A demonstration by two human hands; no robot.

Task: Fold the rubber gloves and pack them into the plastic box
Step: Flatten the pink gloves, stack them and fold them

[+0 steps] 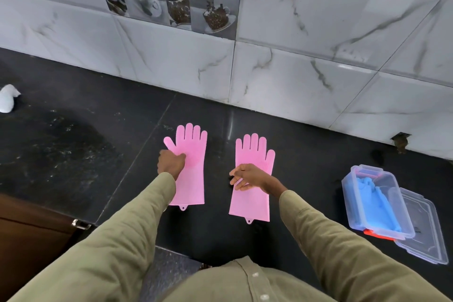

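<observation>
Two pink rubber gloves lie flat and unfolded on the black counter, fingers pointing to the wall. My left hand (170,162) rests on the left edge of the left pink glove (192,171), fingers curled at its palem below the thumb. My right hand (247,176) lies on the middle of the right pink glove (253,154), fingers spread loosely. Whether either hand pinches the rubber is unclear. To the right stands the clear plastic box (350,203) with red latches, holding blue gloves (375,201).
The box's clear lid (426,233) lies beside it on the right. A white marble-tiled wall (294,76) runs along the back of the counter. A crumpled white bag (8,98) sits at the far left. A brown cabinet door (29,240) is below left.
</observation>
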